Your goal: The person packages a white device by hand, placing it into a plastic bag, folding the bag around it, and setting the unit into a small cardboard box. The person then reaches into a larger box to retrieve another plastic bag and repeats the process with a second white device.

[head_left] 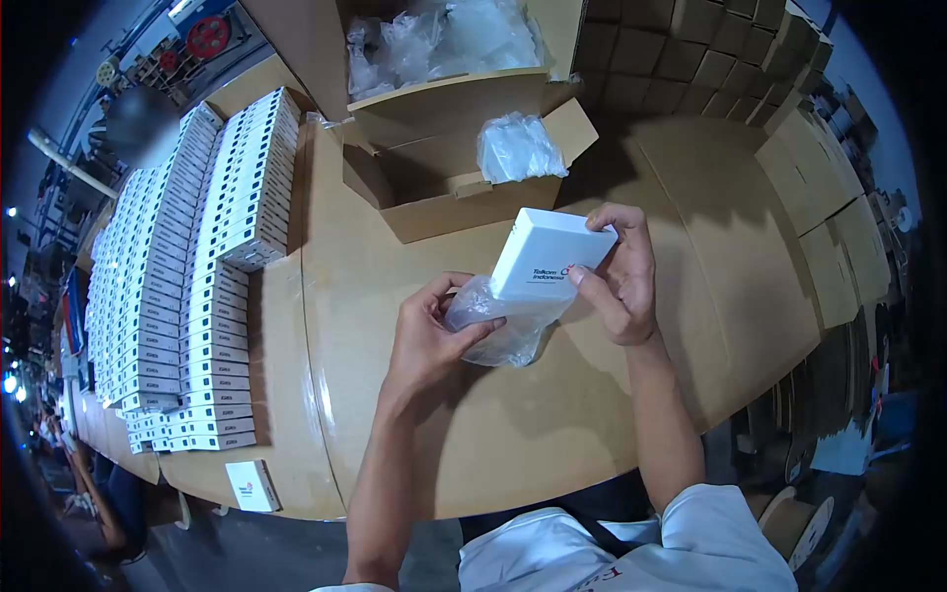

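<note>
White box [543, 252] at mouth of bag [518, 338]

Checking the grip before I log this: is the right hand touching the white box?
Touching. The head view shows the right hand pinching the white box, thumb on its printed face and fingers at its upper right corner.

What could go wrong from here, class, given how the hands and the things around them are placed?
The clear bag in the left hand might crumple or tear where it meets the white box, which could slip from the right hand.
The lone flat box, lying at the near edge of the table, might be knocked off.
The plastic bundle by the rim of the open carton could slide off.
</note>
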Demonstrator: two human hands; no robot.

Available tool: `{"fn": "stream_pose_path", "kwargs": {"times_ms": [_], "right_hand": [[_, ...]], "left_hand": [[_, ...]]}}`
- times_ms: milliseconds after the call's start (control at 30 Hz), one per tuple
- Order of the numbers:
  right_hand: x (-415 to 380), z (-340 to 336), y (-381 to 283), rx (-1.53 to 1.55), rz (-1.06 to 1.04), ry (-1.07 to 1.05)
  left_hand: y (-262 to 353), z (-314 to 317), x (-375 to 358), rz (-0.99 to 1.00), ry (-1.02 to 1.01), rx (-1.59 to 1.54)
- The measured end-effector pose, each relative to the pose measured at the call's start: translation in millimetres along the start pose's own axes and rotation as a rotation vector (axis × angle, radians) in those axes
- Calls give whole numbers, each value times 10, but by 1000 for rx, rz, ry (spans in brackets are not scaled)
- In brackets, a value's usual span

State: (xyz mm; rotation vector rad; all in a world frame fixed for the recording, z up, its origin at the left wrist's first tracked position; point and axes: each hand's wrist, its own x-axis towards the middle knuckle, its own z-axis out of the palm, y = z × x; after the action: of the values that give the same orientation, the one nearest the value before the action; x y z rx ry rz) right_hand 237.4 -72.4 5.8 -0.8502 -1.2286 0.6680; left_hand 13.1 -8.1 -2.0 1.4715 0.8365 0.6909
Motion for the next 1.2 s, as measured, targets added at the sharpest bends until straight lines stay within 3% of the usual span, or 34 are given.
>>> {"fn": "stream_pose_path", "kwargs": {"times_ms": [200,367,733,1000,1200], "right_hand": [[6,114,62,-35,89,12],[12,203,26,170,319,102],[-42,107,28,-130,84,114],[-28,302,96,43,97,109],[-53,310,175,0,191,104]], "left_hand": [[-20,14,0,43,19,0],[0,-20,-10,8,4,6],[-58,-54,-4,54,26,65],[12,24,-43,42,15,67],[14,-41,-34,19,24,-17]]}}
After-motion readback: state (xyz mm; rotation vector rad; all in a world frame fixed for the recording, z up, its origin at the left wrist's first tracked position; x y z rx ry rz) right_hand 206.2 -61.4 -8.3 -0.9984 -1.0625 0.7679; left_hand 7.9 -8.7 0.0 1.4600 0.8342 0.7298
